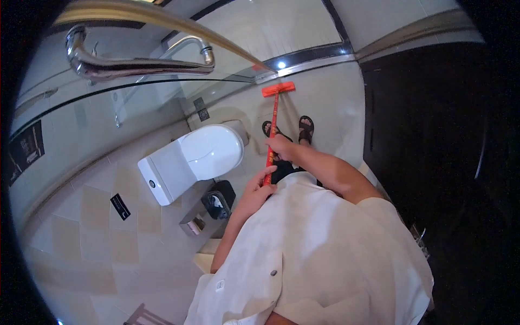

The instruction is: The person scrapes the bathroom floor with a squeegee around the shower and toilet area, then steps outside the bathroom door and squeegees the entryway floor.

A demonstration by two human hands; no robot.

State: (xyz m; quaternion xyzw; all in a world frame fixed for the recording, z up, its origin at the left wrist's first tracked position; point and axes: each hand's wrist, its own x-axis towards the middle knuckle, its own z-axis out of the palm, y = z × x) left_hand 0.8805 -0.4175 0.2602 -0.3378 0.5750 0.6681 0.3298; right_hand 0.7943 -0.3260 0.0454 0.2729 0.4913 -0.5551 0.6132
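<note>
A long red-handled floor cleaning tool (274,111) slants away from my body, its wide orange-red head (278,89) down on the floor tiles. Whether that head is a brush, a mop or a squeegee, I cannot tell. My left hand (259,188) is closed round the top end of the handle, close to my shirt. Further down, my right hand (280,147) wraps the same handle, above my sandalled feet (306,129). The head lies a little beyond my feet, near the raised door sill (303,66).
A white toilet (211,151) stands at the left, with a black waste bin (219,199) and a metal paper holder (193,222) nearby. A glass panel with a chrome handle (146,67) is at upper left. A dark cabinet (428,135) lines the right side.
</note>
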